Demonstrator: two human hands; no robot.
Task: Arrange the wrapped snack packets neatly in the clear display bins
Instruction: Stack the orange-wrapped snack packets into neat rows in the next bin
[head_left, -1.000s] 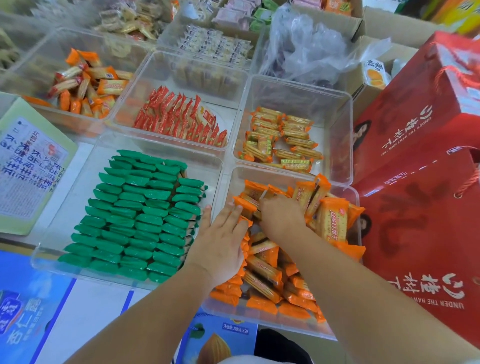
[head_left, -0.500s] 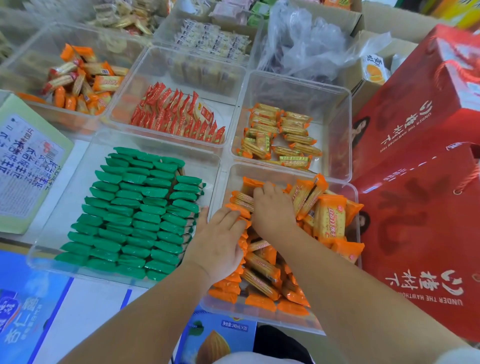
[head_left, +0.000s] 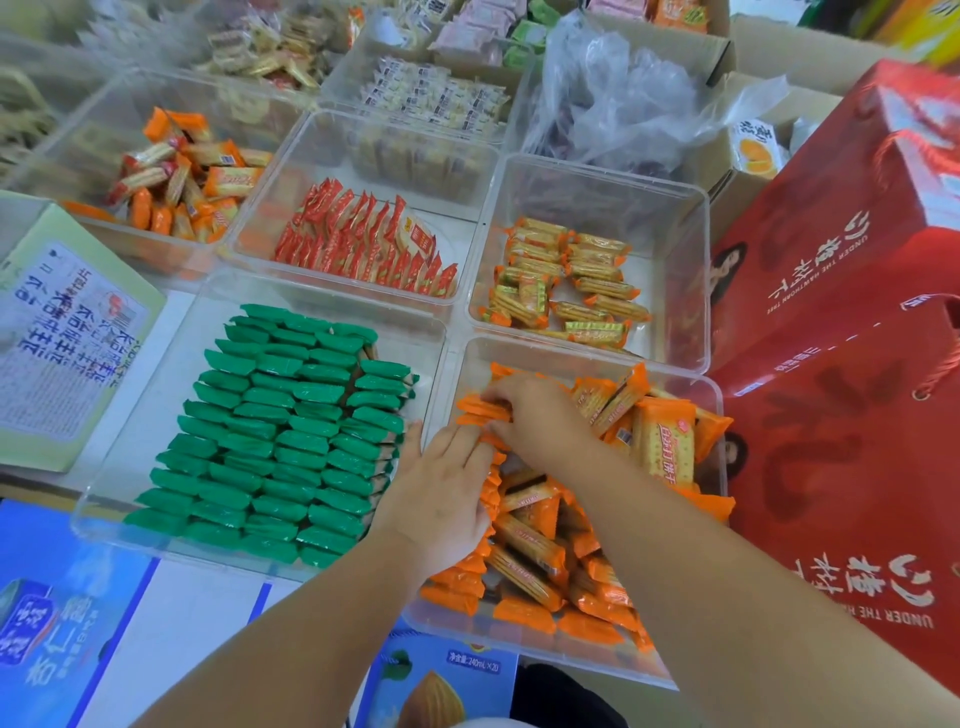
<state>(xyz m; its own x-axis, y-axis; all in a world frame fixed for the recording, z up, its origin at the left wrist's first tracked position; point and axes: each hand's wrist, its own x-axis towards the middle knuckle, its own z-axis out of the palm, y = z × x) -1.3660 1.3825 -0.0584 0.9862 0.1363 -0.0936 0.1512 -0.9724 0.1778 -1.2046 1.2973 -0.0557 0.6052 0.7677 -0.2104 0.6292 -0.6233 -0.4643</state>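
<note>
A clear bin (head_left: 582, 356) at the near right holds several orange snack packets (head_left: 530, 551), some lined along its left wall, others loose or standing on end at the right. My left hand (head_left: 441, 499) lies flat against the row at the left wall, fingers together. My right hand (head_left: 535, 415) reaches to the bin's far left corner and pinches orange packets (head_left: 480, 408) there. The near left bin (head_left: 171, 364) carries tidy rows of green packets (head_left: 280, 431).
Behind stand clear bins with red packets (head_left: 363, 244), yellow-orange packets (head_left: 566, 280) and mixed orange packets (head_left: 182, 176). Red gift boxes (head_left: 852, 364) rise close on the right. A pale green carton (head_left: 62, 332) sits at the left, blue cartons (head_left: 62, 623) in front.
My right hand has moved toward the bin's far left corner, over the orange packets there. My left hand has stayed pressed on the row by the left wall.
</note>
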